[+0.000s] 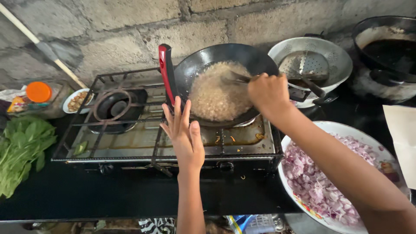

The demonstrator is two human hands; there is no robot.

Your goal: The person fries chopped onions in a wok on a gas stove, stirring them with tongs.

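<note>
Our right hand (268, 93) is closed around a metal utensil (236, 78) whose end rests in the frying mixture (215, 97) of the black wok (225, 65) on the gas stove (143, 138). Our left hand (184, 132), fingers spread wide, holds nothing, just beside the wok's red handle (167, 71).

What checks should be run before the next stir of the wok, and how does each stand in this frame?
1. Right hand grips the stirring utensil: ok.
2. Left hand steadies the red wok handle: not ok, fingers spread, not closed on it.
3. Wok sits on the burner: ok.
4. Flame lit: cannot tell.
5. Bowl of chopped onion clear of the right forearm: cannot tell, the arm passes over it.
</note>
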